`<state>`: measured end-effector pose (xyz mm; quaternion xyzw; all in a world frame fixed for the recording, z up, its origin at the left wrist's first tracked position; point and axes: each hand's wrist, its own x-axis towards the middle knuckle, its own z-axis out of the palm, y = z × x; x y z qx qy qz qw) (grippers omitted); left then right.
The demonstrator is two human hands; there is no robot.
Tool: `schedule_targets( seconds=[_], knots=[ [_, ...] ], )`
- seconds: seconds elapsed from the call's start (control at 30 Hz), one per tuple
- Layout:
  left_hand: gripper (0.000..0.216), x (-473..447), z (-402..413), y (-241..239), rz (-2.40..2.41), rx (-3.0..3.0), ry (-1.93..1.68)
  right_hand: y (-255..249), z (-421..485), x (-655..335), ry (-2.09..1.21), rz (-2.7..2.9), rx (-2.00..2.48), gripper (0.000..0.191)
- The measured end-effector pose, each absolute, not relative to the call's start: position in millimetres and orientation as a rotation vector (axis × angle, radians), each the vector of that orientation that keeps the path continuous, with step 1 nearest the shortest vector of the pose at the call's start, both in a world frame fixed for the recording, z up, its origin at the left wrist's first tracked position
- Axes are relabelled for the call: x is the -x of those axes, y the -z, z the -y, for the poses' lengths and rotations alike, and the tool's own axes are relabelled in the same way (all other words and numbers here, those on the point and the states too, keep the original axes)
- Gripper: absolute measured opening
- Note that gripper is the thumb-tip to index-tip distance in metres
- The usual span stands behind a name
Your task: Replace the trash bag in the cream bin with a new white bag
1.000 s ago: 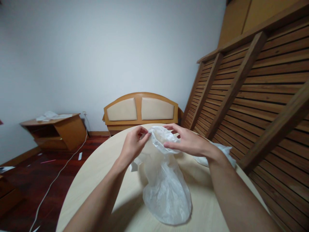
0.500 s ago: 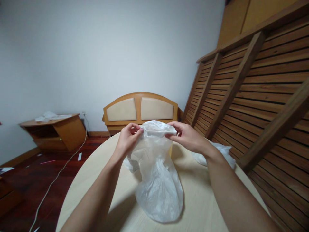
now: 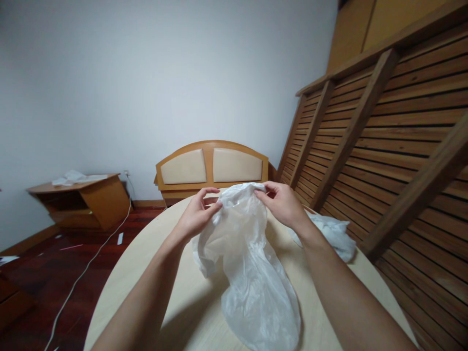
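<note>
A thin, translucent white plastic bag (image 3: 252, 273) hangs down from its gathered upper edge and spreads over the round pale table (image 3: 146, 273) toward me. My left hand (image 3: 199, 212) holds the upper left edge, with the thumb in front and the fingers slightly spread behind. My right hand (image 3: 283, 202) pinches the upper right corner between thumb and fingers. A crumpled side flap of the bag droops below my left hand. Beyond my right forearm lies another white plastic bundle (image 3: 334, 234), partly covered by that arm.
A wooden headboard with cream panels (image 3: 212, 165) stands against the wall behind the table. Wooden slatted frames (image 3: 365, 146) lean on the right. At left are a low cabinet (image 3: 106, 200) with papers on top and a cable (image 3: 84, 273) on the dark floor.
The bag's lower end has swung right and toward me. Its top edge is more bunched, and my right hand has shifted slightly. A yellow patch behind the bag no longer shows.
</note>
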<state>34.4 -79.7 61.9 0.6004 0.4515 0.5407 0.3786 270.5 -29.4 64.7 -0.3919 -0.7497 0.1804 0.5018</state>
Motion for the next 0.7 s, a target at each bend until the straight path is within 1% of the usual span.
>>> schedule_targets(
  seconds=[0.13, 0.3, 0.43, 0.53, 0.63, 0.7],
  knots=[
    [0.06, -39, 86, -62, -1.181, -1.623, -1.227, -68, 33, -271, -0.4, 1.798, 0.977, 0.024],
    [0.062, -35, 81, -53, -1.203, -1.64, -1.115, -71, 29, -277, -0.491, 1.736, 0.882, 0.022],
    [0.047, -31, 76, -51, -1.218, -1.639, -1.084, -74, 31, -278, -0.494, 1.617, 0.805, 0.022],
    [0.04, -33, 76, -55, -1.263, -1.609, -1.174, -78, 40, -275, -0.402, 1.61, 0.8, 0.019],
    [0.04, -35, 78, -59, -1.286, -1.549, -1.358, -83, 53, -271, -0.213, 1.724, 0.749, 0.011],
    [0.039, -36, 78, -61, -1.258, -1.498, -1.452, -86, 62, -270, -0.081, 1.855, 0.649, 0.011]
  ],
)
